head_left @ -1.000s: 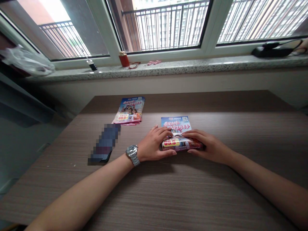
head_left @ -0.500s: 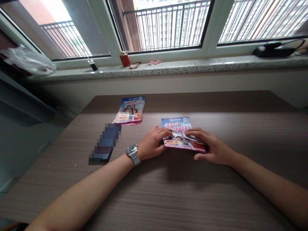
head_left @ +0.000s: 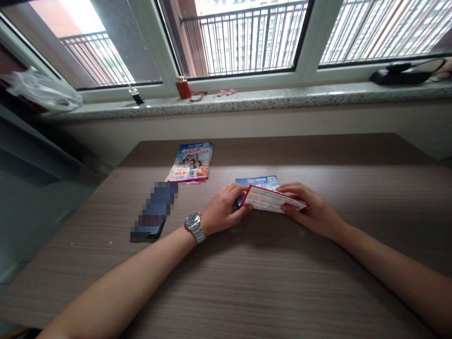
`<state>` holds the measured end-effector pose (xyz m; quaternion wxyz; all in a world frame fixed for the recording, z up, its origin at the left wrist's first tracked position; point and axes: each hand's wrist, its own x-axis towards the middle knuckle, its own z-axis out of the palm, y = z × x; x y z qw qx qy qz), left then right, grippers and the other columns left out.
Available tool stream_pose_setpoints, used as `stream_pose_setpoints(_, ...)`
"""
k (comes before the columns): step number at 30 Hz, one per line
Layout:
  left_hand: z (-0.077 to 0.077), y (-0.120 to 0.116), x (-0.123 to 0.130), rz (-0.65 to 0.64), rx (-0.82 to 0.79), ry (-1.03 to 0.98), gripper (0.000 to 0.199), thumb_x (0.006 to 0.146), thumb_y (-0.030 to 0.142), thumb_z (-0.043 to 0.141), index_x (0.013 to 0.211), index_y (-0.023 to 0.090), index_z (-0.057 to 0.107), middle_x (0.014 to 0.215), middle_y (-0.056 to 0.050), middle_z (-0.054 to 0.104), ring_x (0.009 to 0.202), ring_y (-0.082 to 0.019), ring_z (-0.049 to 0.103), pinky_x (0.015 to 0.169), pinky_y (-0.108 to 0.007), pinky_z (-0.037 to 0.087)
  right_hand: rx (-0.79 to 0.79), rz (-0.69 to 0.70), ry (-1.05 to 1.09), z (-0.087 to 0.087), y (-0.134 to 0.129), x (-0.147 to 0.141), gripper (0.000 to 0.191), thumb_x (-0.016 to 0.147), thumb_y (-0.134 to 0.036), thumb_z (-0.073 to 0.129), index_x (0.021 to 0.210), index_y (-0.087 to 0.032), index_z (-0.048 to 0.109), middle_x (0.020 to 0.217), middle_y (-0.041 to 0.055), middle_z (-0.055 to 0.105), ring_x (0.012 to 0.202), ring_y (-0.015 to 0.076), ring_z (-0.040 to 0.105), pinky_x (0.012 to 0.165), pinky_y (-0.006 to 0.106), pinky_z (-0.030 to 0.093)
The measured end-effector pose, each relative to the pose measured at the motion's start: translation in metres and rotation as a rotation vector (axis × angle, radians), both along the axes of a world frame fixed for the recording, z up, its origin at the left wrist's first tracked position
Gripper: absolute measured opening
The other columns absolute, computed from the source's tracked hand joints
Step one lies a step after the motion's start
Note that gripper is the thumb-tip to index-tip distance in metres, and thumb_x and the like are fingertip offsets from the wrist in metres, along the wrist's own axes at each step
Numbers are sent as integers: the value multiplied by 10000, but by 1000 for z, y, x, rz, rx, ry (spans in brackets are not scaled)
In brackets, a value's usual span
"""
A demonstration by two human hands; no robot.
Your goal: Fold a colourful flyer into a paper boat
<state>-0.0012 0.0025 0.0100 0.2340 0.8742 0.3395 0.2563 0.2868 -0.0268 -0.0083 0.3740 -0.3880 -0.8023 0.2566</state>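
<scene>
A printed flyer is bent over at its near part, so its pale back with a red edge faces me, while the blue top with a QR code shows behind. My left hand, with a metal watch at the wrist, pinches the flyer's left side between thumb and fingers. On the right side, my right hand grips the folded part, thumb in front and fingers behind. A stack of similar flyers lies farther back on the left. Beside my left wrist is a dark phone-like object, partly blurred.
The wooden table reaches back toward the wall under the window. On the stone sill stand a small red container, a small dark bottle, a plastic bag and a black device with a cable.
The flyer's near edge has been lifted and folded up and away from me, turning its pale back into view. My right thumb has moved onto the fold, and my left thumb grips the other side.
</scene>
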Motion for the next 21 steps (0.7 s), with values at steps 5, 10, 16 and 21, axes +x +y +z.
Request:
stream_pose_setpoints(5, 0, -1, 0, 29, 22, -35, 490, 961, 413, 567, 1392, 227, 431, 1375, -113, 519, 1295, -251, 500, 1125, -405, 415, 15, -52, -48, -3, 2, 0, 361, 923, -351, 638, 1268, -295, 548, 1232, 82, 618, 1067, 259, 670, 889, 430, 606)
stream_pose_setpoints(10, -5, 1, 0, 103, 82, 0, 701, 944, 427, 592, 1537, 257, 258, 1540, -131, 361, 1434, -284, 354, 1206, -487, 312, 89, -70, -89, -5, 5, 0, 407, 896, -393, 663, 1273, -295, 543, 1221, 90, 634, 1102, 281, 653, 906, 454, 590)
stream_pose_setpoints(16, -12, 2, 0, 91, 95, 174, 589, 972, 423, 539, 1518, 305, 354, 1594, -93, 315, 1467, -300, 307, 1215, -534, 260, 87, -71, -98, -5, 6, 0, 421, 909, -366, 654, 1303, -297, 523, 1258, 99, 599, 1160, 282, 611, 952, 473, 569)
stream_pose_setpoints(21, -15, 2, 0, 67, 101, 295, 456, 997, 412, 486, 1441, 309, 480, 1577, -65, 374, 1482, -294, 289, 1230, -583, 171, 130, -48, -121, -3, 5, -1, 372, 922, -330, 633, 1281, -282, 549, 1274, 105, 589, 1190, 288, 592, 1018, 496, 517)
